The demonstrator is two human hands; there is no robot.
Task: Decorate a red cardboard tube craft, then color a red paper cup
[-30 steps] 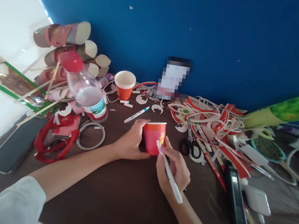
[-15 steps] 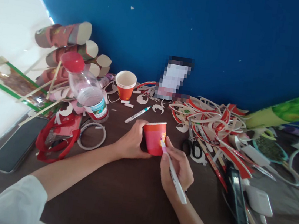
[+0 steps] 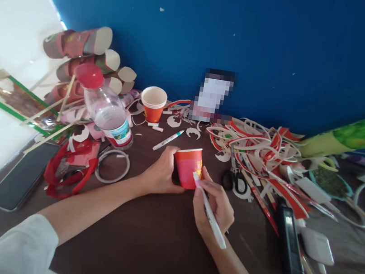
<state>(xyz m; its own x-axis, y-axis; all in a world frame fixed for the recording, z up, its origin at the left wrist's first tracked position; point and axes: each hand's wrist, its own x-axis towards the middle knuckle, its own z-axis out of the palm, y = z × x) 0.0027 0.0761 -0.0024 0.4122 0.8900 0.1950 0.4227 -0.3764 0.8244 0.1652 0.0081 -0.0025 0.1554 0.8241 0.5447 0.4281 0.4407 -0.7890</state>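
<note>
Blue wall behind, and a dark brown table (image 3: 153, 242) buried in craft mess along its far edge. One water bottle (image 3: 107, 109) leans near the far left, one black phone (image 3: 20, 177) lies at the left edge, one pair of scissors (image 3: 234, 179) sits right of centre. Two cup spots: a small stack (image 3: 153, 103) at the back, and one red paper cup (image 3: 188, 167) mid-table, gripped by the left hand (image 3: 159, 175). The right hand (image 3: 215, 208) is closed around a white marker (image 3: 209, 212), tip touching the cup. A second marker (image 3: 168, 140) lies loose behind. Risk, I'd say: the thin cup could dent or twist under pen pressure and smear the line.
</note>
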